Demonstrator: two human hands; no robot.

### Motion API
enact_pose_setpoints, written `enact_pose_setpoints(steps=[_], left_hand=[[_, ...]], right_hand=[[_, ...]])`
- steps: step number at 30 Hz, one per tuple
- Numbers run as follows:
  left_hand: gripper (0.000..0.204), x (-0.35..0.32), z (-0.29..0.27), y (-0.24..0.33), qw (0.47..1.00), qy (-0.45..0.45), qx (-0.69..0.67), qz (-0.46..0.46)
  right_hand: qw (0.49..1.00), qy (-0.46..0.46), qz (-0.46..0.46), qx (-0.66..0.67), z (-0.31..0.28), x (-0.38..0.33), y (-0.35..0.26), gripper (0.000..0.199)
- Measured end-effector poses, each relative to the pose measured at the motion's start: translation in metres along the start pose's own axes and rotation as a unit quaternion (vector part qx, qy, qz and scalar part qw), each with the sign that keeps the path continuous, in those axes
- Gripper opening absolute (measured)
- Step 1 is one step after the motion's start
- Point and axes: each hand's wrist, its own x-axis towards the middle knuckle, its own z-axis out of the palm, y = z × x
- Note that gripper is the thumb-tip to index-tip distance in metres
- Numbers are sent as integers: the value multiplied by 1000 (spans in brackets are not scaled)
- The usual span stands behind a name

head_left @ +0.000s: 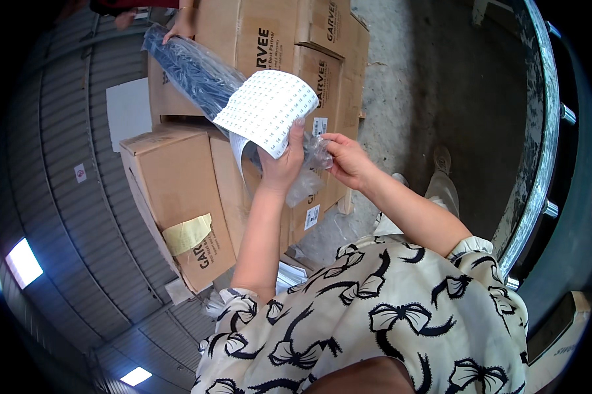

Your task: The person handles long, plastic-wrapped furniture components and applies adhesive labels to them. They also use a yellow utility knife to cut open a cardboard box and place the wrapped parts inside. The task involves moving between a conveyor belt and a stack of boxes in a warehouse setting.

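My left hand (pixel 284 161) is closed on a white sheet of small printed labels (pixel 270 108), thumb on its face, and one strip of the sheet curls down on the left. Beneath the sheet runs a long bundle of dark pieces in a clear plastic bag (pixel 201 75), slanting from upper left toward my hands. The fingers of my right hand (pixel 348 161) pinch the crumpled near end of the plastic (pixel 319 154). What the dark pieces are I cannot make out. Another person's hand (pixel 183 27) rests on the far end of the bundle.
Large cardboard boxes (pixel 237 39) are stacked behind the bundle. Another carton (pixel 171 171) with a yellowish paper (pixel 187 234) on it stands at left. A metal rail (pixel 539 177) curves along the right. A shoe (pixel 442 159) shows on the concrete floor (pixel 401 85).
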Motion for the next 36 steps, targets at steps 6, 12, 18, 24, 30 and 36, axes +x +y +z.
enact_pose_setpoints(steps=[6, 12, 18, 24, 30, 36], left_hand=[[18, 17, 10, 8, 997, -36, 52, 50], [20, 15, 9, 0, 999, 24, 0, 47], [15, 19, -13, 12, 995, 87, -18, -47], [27, 16, -31, 18, 963, 236, -104, -77], [37, -13, -23, 24, 959, 207, -141, -135], [30, -11, -4, 14, 983, 115, -115, -84]], right_hand=[[988, -55, -72, -126, -4, -6, 1, 36], [967, -47, -178, -174, -22, -23, -11, 50], [889, -94, -222, -390, 18, -40, -18, 51], [875, -83, -261, -400, 27, -8, -23, 48], [915, -124, -223, -313, 48, 2, -24, 43], [956, -80, -190, -207, 48, 24, -12, 41]])
